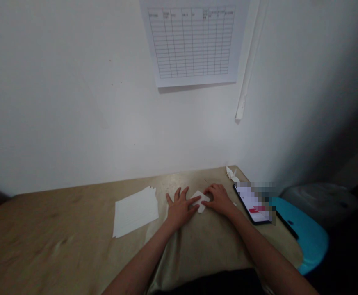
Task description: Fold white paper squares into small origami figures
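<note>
Chart headings: a printed chart (194,43) on the wall (58,102), above and left of the phone (248,200), has a top row of small dark writing, too blurred to read, over many ruled rows.
Phone screen: lit, pale, with a red patch near its lower end; part is covered by pixel blocks, and its writing cannot be made out.
Folded paper: the small white piece (200,201) lies on the table (58,233), left of the phone, between the hands; it looks plain, with angular edges and a point toward the person, its outline partly hidden by fingers.
Left hand (179,208): farther left of the phone than the folded paper, fingers spread, index finger and thumb reaching onto the paper, grasping nothing firmly.
Right hand (220,198): just left of the phone, fingers bent at the folded paper's right edge, thumb on the paper; whether it pinches the paper or only presses it, one cannot tell.
Paper stack (135,213): white sheets with slightly uneven edges, well left of the phone, beyond the left hand.
White paper shape (233,174): pointed and folded, just beyond the phone's far end.
Blue seat (312,233): right of the phone, beside the table.
</note>
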A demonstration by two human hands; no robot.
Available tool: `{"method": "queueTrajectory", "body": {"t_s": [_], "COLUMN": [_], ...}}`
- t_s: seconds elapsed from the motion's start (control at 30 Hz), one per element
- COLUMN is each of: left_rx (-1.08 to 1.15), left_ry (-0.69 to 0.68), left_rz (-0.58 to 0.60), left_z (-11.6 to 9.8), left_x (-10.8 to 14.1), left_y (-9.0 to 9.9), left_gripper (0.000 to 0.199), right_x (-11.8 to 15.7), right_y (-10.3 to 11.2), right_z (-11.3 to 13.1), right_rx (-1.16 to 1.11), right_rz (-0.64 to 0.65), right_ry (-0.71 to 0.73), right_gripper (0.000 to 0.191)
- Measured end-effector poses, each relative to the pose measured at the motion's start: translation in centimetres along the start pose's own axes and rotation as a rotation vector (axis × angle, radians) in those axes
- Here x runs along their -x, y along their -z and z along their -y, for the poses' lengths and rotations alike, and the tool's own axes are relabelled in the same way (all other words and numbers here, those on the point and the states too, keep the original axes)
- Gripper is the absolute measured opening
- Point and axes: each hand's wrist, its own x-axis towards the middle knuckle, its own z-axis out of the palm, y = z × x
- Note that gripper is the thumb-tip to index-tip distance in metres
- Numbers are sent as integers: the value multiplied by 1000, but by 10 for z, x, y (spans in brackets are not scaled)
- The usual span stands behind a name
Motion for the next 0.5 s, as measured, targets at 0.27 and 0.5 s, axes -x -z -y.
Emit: {"method": "queueTrajectory", "body": {"t_s": [0.27, 0.5], "left_rx": [-8, -8], "left_ry": [16, 15], "left_rz": [20, 3], "left_z": [-2, -1], "left_x": [0, -1], "left_y": [2, -1], "left_gripper": [42, 40], "right_x": [7, 10], "right_y": [5, 6], "right_z": [6, 8], "right_rx": [25, 20], "right_rz": [88, 127], "right_ry": [-9, -15], "right_gripper": [56, 66]}}
